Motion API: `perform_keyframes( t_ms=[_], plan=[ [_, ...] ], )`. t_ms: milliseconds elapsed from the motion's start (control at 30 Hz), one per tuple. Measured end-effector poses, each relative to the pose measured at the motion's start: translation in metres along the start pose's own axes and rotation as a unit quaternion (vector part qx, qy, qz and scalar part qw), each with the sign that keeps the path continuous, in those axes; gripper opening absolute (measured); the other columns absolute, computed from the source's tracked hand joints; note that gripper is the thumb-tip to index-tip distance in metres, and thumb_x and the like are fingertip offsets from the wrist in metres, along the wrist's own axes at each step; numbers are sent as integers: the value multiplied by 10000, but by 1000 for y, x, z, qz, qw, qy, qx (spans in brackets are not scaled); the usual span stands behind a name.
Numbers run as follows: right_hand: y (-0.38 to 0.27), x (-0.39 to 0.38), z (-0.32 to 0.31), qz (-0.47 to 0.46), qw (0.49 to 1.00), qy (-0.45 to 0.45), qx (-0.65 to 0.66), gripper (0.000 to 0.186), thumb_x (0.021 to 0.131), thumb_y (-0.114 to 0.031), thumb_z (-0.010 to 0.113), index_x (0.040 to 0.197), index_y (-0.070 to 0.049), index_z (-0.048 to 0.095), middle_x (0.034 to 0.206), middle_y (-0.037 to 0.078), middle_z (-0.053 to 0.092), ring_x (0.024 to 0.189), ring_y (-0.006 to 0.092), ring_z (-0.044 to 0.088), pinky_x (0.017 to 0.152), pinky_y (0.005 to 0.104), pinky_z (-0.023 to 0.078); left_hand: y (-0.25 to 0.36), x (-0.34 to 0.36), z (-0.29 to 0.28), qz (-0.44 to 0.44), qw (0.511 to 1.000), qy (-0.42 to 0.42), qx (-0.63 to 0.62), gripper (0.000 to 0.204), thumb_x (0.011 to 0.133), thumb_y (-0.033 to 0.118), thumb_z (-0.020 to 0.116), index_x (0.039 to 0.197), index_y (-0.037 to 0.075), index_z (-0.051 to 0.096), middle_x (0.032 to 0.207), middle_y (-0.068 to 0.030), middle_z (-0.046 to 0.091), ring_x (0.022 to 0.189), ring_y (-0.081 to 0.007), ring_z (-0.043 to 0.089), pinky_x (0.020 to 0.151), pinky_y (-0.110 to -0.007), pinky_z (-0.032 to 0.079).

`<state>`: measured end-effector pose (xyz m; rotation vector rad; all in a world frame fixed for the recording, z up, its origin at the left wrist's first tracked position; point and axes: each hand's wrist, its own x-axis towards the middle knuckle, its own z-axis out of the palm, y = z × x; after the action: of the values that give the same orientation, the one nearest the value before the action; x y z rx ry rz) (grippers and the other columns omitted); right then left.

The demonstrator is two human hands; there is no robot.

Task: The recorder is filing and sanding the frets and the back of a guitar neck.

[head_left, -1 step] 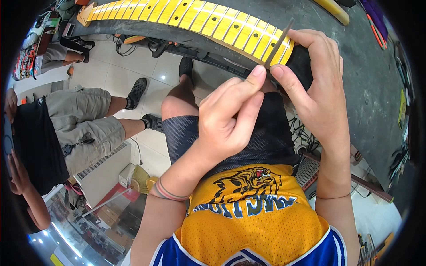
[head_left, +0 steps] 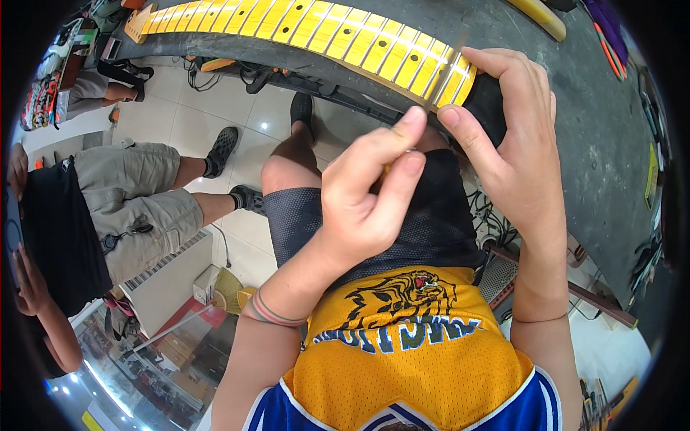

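A yellow guitar neck [head_left: 323,36] with metal frets and black dots lies along the bench's near edge. My left hand [head_left: 366,194] is closed around the lower end of a thin, motion-blurred file [head_left: 445,75], a bit of yellow handle showing between thumb and finger. The file crosses the frets near the right end of the neck. My right hand [head_left: 521,151] grips that end, forefinger at the far edge beside the file and thumb at the near edge; its other fingers are partly hidden.
The dark bench [head_left: 596,144] holds a long yellow object [head_left: 539,16], orange-handled tools [head_left: 611,54] and dark tools along the right. At the left are a co-worker in shorts [head_left: 122,201], another person's legs [head_left: 100,93] and a glass case [head_left: 144,366]. Cables [head_left: 489,215] hang below the bench.
My left thumb and fingers have shifted slightly, showing a bit of yellow handle, and the file is now blurred. My right hand is nearly unchanged.
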<state>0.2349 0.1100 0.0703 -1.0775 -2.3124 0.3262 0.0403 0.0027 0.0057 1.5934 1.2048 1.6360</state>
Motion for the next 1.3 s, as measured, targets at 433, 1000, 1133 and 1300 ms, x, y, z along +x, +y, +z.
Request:
perform_keyframes(
  t_ms=[433, 1000, 1133, 1300],
  plan=[
    [-3, -1, 0, 8, 1000, 5, -1, 510, 1030, -293, 878, 1445, -39, 723, 1430, 136, 746, 1369, 340, 654, 1222, 468, 431, 23, -64, 8, -211, 943, 28, -254, 423, 1247, 81, 600, 1662, 8, 579, 791, -58, 621, 600, -109, 539, 533, -260, 429],
    [0, -2, -2, 10, 1000, -6, -2, 492, 1063, -268, 846, 1466, -21, 710, 1433, 145, 738, 1366, 345, 647, 1239, 460, 458, 19, -57, 2, -202, 937, 14, -286, 406, 1266, 109, 563, 1662, 20, 584, 769, -62, 612, 575, -99, 490, 547, -259, 422],
    [1, -2, -3, 15, 1000, -11, 0, 488, 1062, -263, 845, 1464, -22, 710, 1434, 146, 736, 1369, 346, 647, 1240, 459, 458, 24, -63, 1, -220, 939, 8, -264, 412, 1250, 70, 577, 1658, 12, 591, 790, -63, 620, 600, -103, 520, 555, -255, 430],
    [0, -3, 1, 1, 1000, -7, -11, 506, 1062, -266, 846, 1483, -25, 702, 1440, 146, 732, 1372, 349, 648, 1242, 460, 458, 14, -32, 7, -116, 992, 15, -41, 453, 1174, -79, 646, 1624, -27, 643, 818, -46, 634, 635, -111, 581, 595, -246, 467]
  ],
)
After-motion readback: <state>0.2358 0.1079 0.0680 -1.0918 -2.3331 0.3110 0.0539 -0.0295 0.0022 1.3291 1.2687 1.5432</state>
